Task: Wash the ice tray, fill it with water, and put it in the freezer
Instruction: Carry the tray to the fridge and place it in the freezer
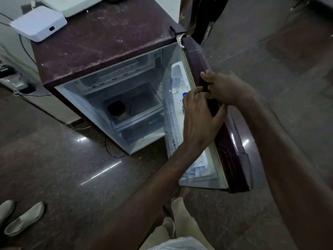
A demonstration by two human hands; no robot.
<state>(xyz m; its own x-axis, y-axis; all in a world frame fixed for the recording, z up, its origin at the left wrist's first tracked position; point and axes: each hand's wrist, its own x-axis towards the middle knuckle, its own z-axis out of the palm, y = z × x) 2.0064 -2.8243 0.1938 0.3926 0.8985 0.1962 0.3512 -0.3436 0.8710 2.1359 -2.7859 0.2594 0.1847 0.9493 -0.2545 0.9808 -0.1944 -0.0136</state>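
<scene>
Gripping the open fridge door [232, 145] at its edge, right of centre: both hands; right hand [228, 87] has fingers curled over the dark outer edge; left hand [200, 114] is just below it, fingers on the inner side, thumb on the outer; fridge [100, 51] is centre frame; freezer compartment [117, 74] is at the top of its inside; can't make out the ice tray; dark tub [116, 108] is on the shelf below; white box [38, 23] is upper left, on the fridge top; pale shoes [23, 219] are lower left.
</scene>
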